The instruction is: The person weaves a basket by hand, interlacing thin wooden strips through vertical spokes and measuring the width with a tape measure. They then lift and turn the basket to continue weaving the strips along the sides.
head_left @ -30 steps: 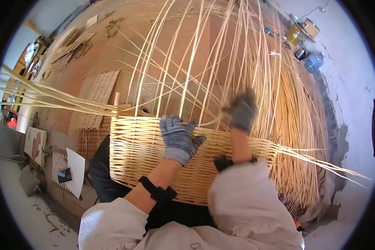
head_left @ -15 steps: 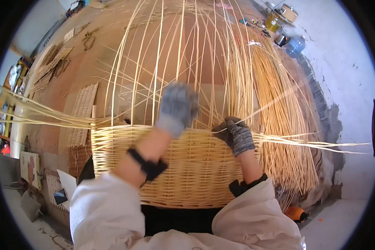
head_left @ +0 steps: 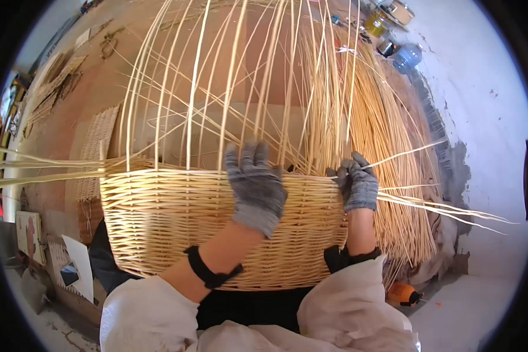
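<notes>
A half-woven wicker basket (head_left: 176, 226) rests against my lap, its pale upright stakes (head_left: 229, 82) rising and curving overhead. My left hand (head_left: 255, 185), in a grey knit glove, lies flat with fingers spread against the woven wall at the top rim. My right hand (head_left: 358, 185), also gloved, is closed around thin weaving strands (head_left: 434, 202) at the basket's right rim; the strands trail off to the right. A black band sits on each wrist.
A thick bundle of loose willow rods (head_left: 393, 135) leans at the right. Long strands (head_left: 35, 167) stick out to the left. Woven panels (head_left: 97, 146) lie on the floor at left, plastic containers (head_left: 405, 56) stand at the upper right, and an orange tool (head_left: 402, 293) lies low right.
My left hand rose from the basket wall, then settled flat at the rim. My right hand dropped from among the stakes to the rim and closed on strands. The view shifted.
</notes>
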{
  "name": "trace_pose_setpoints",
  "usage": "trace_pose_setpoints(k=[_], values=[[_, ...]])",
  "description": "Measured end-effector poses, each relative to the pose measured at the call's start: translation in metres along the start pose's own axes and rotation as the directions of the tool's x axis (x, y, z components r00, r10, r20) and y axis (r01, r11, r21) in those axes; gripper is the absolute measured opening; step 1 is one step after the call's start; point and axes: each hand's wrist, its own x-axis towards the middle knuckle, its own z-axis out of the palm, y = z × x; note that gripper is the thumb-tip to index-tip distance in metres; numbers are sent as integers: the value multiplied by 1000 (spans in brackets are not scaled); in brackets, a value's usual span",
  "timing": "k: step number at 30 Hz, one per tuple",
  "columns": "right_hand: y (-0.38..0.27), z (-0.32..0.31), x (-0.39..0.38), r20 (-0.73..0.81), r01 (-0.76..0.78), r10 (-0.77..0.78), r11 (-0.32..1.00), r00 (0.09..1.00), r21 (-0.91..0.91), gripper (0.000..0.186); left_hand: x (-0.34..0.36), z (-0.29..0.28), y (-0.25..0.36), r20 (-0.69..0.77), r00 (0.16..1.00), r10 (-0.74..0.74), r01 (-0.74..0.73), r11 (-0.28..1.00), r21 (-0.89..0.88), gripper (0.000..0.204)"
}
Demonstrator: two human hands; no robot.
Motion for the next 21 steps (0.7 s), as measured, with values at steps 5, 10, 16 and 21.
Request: trace_pose_setpoints(k=[5, 10, 16, 21], values=[[-10, 28, 46, 553, 518, -65, 455, 831, -724, 41, 28, 31, 57, 314, 940, -132, 197, 963, -185, 57], [-40, -42, 92, 500, 531, -215, 121, 839, -838, 51, 37, 37, 62, 397, 914, -86, 180, 962, -205, 63], [-62, -182, 119, 318, 278, -238, -186, 918, -942, 48, 21, 52, 47, 21, 998, 52, -42, 941, -335, 51], [-48, 58, -23, 230, -88, 424, 609, 876, -788, 37, -78, -28, -116, -130, 712, -690, -242, -67, -968, 39]])
